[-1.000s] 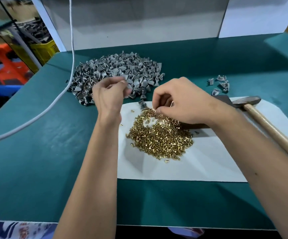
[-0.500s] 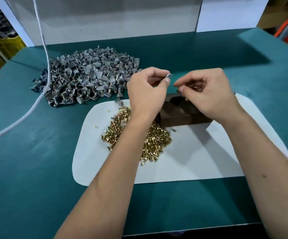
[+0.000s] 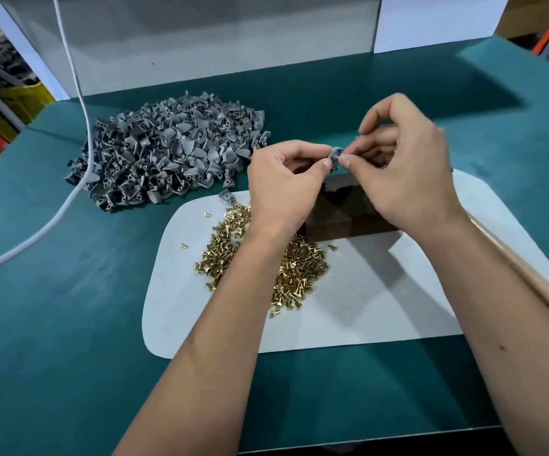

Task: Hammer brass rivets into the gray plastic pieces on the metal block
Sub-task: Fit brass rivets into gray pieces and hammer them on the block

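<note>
My left hand pinches a small gray plastic piece between thumb and forefinger, above the dark metal block. My right hand meets it from the right, its thumb and curled fingers pinching the same piece. No rivet shows between the fingertips. The block stands on a white mat, partly hidden by both hands. A heap of brass rivets lies on the mat under my left forearm. A big pile of gray plastic pieces sits on the green table at back left.
A wooden hammer handle lies along the mat's right side, mostly under my right forearm. A white cable hangs down across the gray pile and runs off left. Gray and white panels stand at the table's back edge.
My right hand left the rivet heap and my left hand left the gray pile. Both rose over the block, closed the gap and now meet at the gray piece.
</note>
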The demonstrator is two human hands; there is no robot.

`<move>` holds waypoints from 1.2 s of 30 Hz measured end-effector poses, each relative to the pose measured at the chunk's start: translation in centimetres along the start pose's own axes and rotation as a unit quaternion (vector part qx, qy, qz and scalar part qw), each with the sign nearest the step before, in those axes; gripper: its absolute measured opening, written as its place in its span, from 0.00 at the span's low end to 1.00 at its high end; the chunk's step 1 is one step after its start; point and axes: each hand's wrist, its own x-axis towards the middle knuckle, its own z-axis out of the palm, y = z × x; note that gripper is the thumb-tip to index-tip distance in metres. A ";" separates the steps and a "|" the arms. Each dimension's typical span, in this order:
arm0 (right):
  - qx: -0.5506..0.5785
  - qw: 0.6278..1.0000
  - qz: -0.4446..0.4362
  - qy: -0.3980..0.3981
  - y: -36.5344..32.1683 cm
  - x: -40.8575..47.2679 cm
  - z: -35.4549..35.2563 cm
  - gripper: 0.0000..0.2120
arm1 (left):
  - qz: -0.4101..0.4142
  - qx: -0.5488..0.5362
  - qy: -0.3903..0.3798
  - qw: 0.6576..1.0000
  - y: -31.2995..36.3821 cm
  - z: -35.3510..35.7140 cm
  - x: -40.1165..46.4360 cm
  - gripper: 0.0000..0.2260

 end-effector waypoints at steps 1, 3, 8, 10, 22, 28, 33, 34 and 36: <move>-0.009 1.000 0.002 0.009 -0.1 0.0 0.0 0.17 | 0.000 -0.001 -0.002 1.000 0.0 0.0 0.0 0.10; -0.017 1.000 0.007 0.025 -0.1 -0.1 0.1 0.18 | -0.002 -0.005 -0.007 1.000 0.0 -0.1 0.1 0.10; -0.017 0.999 0.009 0.034 0.0 -0.1 0.2 0.18 | -0.006 -0.012 -0.015 1.000 0.1 -0.1 0.0 0.10; -0.011 0.999 0.004 0.035 0.1 -0.1 0.4 0.17 | -0.006 -0.009 -0.013 1.000 0.2 -0.1 0.0 0.10; -0.052 0.998 -0.032 0.028 0.5 -0.2 0.7 0.17 | 0.034 0.054 -0.024 0.998 0.5 0.3 -0.3 0.07; -0.032 0.999 -0.020 0.023 0.4 -0.2 0.7 0.17 | 0.056 0.054 -0.049 0.996 0.3 -0.1 0.0 0.08; -0.014 0.999 -0.020 0.021 0.2 -0.2 0.7 0.15 | 0.068 0.021 -0.087 0.994 0.5 -1.1 0.4 0.09; -0.007 1.000 -0.015 0.018 0.2 -0.2 0.6 0.16 | 0.065 0.014 -0.096 0.993 0.5 -1.3 0.4 0.09; 0.003 1.000 -0.008 0.015 0.2 -0.3 0.5 0.16 | 0.056 0.000 -0.109 0.993 0.5 -1.5 0.3 0.10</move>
